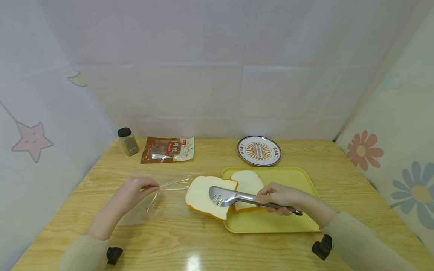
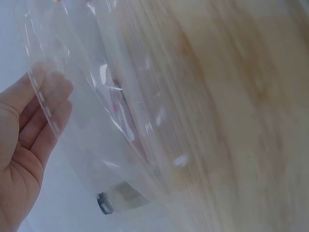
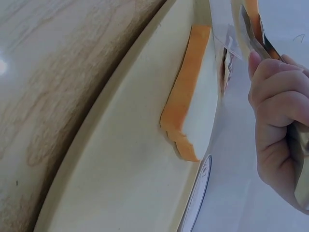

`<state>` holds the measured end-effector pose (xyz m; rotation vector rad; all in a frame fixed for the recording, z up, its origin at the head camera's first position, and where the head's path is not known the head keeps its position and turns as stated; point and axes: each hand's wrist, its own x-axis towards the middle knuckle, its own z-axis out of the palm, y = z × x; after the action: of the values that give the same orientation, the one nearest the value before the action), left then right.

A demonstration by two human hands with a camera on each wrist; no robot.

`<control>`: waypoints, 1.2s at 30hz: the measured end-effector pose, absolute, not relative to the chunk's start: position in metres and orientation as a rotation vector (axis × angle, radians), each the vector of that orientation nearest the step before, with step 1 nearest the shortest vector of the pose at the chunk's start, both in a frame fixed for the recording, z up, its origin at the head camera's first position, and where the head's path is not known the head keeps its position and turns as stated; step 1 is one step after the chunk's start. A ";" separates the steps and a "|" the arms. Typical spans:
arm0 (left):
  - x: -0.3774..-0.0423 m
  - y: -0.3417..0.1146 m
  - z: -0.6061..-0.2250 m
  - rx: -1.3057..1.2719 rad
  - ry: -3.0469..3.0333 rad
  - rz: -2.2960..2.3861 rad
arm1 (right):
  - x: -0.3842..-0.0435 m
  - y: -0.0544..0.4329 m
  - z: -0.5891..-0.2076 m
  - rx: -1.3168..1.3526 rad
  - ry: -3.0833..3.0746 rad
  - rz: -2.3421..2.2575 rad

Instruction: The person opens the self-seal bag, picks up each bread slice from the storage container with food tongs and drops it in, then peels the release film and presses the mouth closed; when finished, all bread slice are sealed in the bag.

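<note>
My left hand [image 1: 137,192] pinches the edge of a clear plastic bag [image 2: 91,140]; in the left wrist view the fingers show through the film. My right hand [image 1: 281,197] grips metal tongs [image 1: 245,197]. A slice of bread [image 1: 200,192] with an orange-brown crust is clamped in the tongs, above the table between the bag and the tray's left edge. The tongs' slotted upper blade lies across its white face, and the lower blade is hidden in the head view. Behind it, a second bread slice [image 1: 249,181] lies on the yellow tray [image 1: 285,224].
At the back left stand a black-capped spice jar [image 1: 129,142] and a brown-and-white packet [image 1: 167,149]. A round patterned plate [image 1: 259,150] sits behind the tray. A pale wall covering [image 1: 190,75] rises at the table's far edge.
</note>
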<state>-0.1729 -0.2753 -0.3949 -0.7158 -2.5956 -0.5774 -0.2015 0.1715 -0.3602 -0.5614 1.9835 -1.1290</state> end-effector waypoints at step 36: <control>-0.174 -0.271 -0.399 -0.752 -2.502 -0.693 | -0.220 0.108 -0.378 -0.559 1.923 -1.086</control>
<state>-0.1736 -0.2710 -0.3994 -0.7518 -2.5022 -0.6931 -0.2204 0.1076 -0.3782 -0.5585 1.9226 -1.0861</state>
